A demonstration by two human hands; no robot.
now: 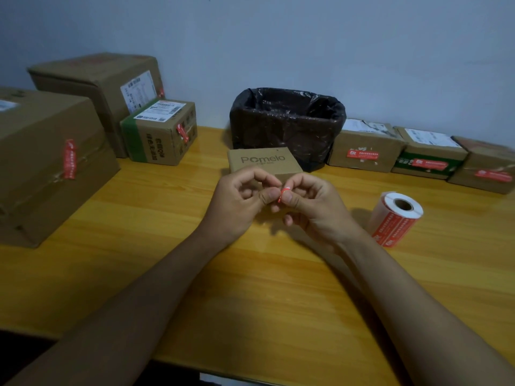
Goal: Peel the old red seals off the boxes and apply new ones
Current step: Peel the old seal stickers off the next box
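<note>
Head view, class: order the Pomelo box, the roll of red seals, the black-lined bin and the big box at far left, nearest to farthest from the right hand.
1. Pomelo box, just behind the right hand.
2. Roll of red seals, on the table to its right.
3. Black-lined bin, farther back by the wall.
4. Big box, at far left.

Your left hand and right hand meet above the wooden table, both pinching a small crumpled red seal in front of the Pomelo box. A roll of red seals lies to your right; a black-lined bin stands behind, flanked by sealed cardboard boxes.
</note>
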